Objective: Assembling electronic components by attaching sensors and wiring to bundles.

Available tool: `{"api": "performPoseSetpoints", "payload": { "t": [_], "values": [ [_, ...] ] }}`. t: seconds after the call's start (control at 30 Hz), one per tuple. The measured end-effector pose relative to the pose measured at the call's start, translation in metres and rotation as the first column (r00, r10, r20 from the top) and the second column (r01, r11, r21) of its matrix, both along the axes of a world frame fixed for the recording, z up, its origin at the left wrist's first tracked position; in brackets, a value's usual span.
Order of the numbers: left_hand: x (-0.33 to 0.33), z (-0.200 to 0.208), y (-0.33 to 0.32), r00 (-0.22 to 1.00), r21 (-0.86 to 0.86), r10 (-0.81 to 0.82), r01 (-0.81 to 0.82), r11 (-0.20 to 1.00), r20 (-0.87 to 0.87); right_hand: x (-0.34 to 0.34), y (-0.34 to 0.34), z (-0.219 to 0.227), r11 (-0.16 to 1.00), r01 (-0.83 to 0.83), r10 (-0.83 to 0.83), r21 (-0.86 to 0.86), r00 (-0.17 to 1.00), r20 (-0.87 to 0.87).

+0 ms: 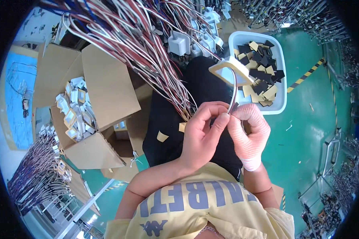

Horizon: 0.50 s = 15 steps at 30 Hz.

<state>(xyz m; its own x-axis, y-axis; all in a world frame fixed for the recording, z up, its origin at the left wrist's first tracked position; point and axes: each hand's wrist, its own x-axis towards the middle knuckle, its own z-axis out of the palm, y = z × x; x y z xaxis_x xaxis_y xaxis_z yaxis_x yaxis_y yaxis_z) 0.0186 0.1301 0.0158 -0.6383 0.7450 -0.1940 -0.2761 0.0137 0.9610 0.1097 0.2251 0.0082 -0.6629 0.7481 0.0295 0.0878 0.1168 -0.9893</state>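
Note:
My bare left hand [201, 135] and my right hand [249, 133], in a pale ribbed glove, meet over my lap. Both pinch a thin cable [234, 92] with thumb and forefinger. The cable rises from my fingertips to a square white plastic housing [239, 71], tilted above my hands, with a yellowish border round its face. A small dark bit shows by my right fingertips, too hidden to name. From the upper left, a thick bundle of red, white and brown wires [147, 51] hangs down to my left hand's side. Tan pieces [162, 136] lie on my dark trousers.
A white tray [283, 87] of black and tan cut pieces stands at the upper right. To my left, an open cardboard box [93, 153] holds several white housings [77, 105]. More white housings [179, 43] and wire bundles [40, 175] surround me. The floor [295, 139] is green.

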Motion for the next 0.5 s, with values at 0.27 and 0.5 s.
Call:
{"api": "performPoseSetpoints", "payload": {
  "t": [0.27, 0.5],
  "values": [
    [-0.032, -0.024, -0.029, 0.989, -0.112, -0.078, 0.092, 0.989, 0.124, 0.025, 0.018, -0.011, 0.688, -0.175, -0.108, -0.705, 0.935, -0.337],
    [-0.029, -0.015, -0.044, 0.879, -0.298, -0.061, -0.094, 0.95, -0.473, -0.012, -0.016, -0.023, 0.636, -0.096, 0.033, -0.766, 0.995, -0.097]
  ]
}}
